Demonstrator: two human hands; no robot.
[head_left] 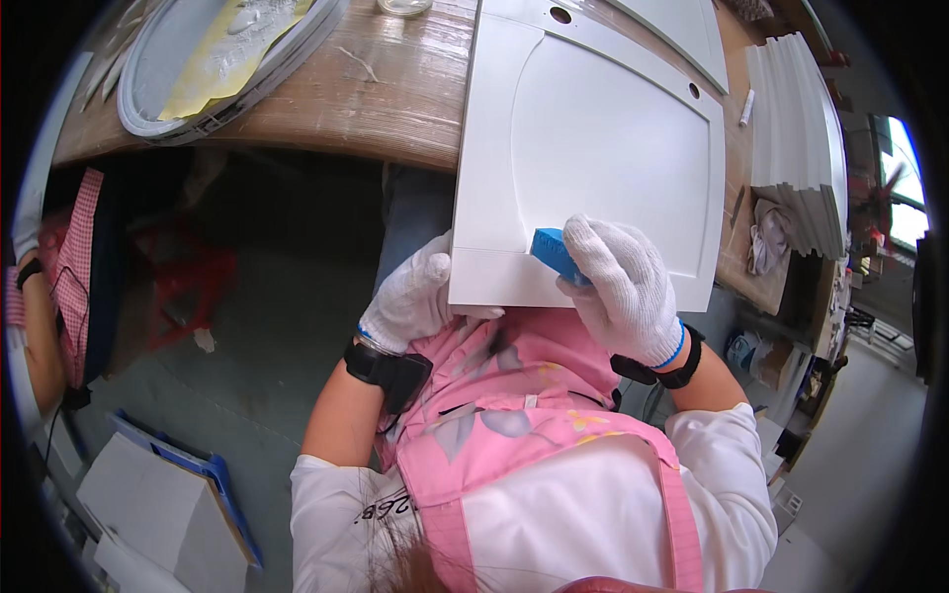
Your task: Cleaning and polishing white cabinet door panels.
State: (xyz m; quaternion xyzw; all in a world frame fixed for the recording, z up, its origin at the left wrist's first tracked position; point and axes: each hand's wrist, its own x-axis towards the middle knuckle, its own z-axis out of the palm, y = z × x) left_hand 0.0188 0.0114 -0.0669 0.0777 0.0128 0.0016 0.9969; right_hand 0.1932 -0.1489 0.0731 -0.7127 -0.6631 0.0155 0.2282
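Note:
A white cabinet door panel (613,148) with a recessed middle and two round holes in its far rail lies over the table's front edge, its near end above my lap. My right hand (628,287), in a white knit glove, is closed around a blue sanding block (559,252). The block is at the near left inner corner of the recess; whether it presses on the surface cannot be made out. Also gloved, my left hand (415,292) grips the panel's near left corner, its fingers partly hidden under the edge.
A round grey tray (158,124) with a yellow powdery sheet (232,49) stands far left on the wooden table (395,94). Another white panel (682,30) lies beyond; a stack of white panels (801,148) and a crumpled cloth (769,237) sit right. A co-worker's arm (42,336) shows far left.

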